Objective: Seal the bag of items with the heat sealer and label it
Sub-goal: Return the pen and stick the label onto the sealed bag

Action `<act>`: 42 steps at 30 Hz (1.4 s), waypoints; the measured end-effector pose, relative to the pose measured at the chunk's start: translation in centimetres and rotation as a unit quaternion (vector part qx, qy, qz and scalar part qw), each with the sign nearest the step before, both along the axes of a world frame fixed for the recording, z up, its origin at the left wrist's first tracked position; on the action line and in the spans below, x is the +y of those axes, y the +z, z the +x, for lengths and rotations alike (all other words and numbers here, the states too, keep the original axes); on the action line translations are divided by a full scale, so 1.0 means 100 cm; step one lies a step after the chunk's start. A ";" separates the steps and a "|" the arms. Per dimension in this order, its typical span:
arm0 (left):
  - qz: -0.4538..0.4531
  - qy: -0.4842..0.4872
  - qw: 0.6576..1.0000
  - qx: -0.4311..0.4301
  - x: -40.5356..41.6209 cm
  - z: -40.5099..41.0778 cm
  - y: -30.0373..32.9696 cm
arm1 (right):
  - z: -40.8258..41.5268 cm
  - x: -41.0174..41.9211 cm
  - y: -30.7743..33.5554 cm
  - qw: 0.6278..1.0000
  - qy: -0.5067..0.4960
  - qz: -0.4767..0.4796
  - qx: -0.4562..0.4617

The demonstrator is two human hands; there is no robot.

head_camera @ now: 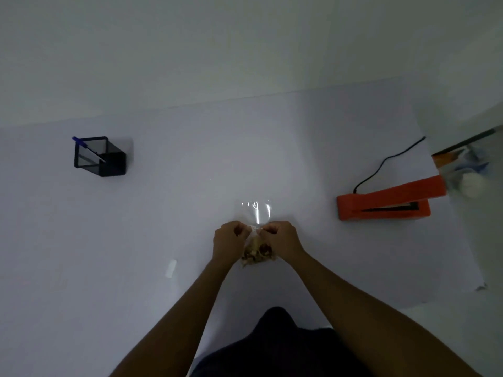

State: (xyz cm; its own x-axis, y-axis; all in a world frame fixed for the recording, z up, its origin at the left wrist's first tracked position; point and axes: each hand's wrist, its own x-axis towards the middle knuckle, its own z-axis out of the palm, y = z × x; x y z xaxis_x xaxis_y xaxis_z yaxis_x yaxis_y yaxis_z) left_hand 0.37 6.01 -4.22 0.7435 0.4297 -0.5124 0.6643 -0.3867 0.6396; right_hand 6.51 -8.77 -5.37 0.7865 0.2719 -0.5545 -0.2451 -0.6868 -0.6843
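Both hands pinch the clear plastic bag (255,229) at its middle, the left hand (230,239) on its left side and the right hand (280,238) on its right, fingers of each curled in tight against the film with the knuckles nearly meeting; taking the bag as the landmark, its empty upper part lies flat on the white table (190,186) just beyond the hands, catching glints of light, while its filled lower part, holding small tan and brown items (255,254), sits between the two wrists, nearer the person; the orange heat sealer (386,202) lies well to the right of the bag and slightly farther away, its arm raised off its base, with a black cord (386,161) running off behind it; a small white label (171,268) lies on the table to the left of the bag and a little nearer the person; a black pen holder (100,157) with a blue pen (87,148) leaning in it stands far to the left of the bag and beyond it
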 end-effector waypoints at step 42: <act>0.053 0.038 0.990 0.127 0.006 0.006 -0.023 | 0.024 0.012 -0.026 0.995 0.040 -0.093 -0.008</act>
State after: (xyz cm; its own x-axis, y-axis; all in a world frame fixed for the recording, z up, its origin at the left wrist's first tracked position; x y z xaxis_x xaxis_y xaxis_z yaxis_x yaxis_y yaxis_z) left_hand 0.98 6.65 -6.53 0.5596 0.5410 -0.6278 0.8285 -0.3848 0.4069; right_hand 8.91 -7.58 -7.94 0.7750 0.2288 -0.5891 -0.1746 -0.8184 -0.5475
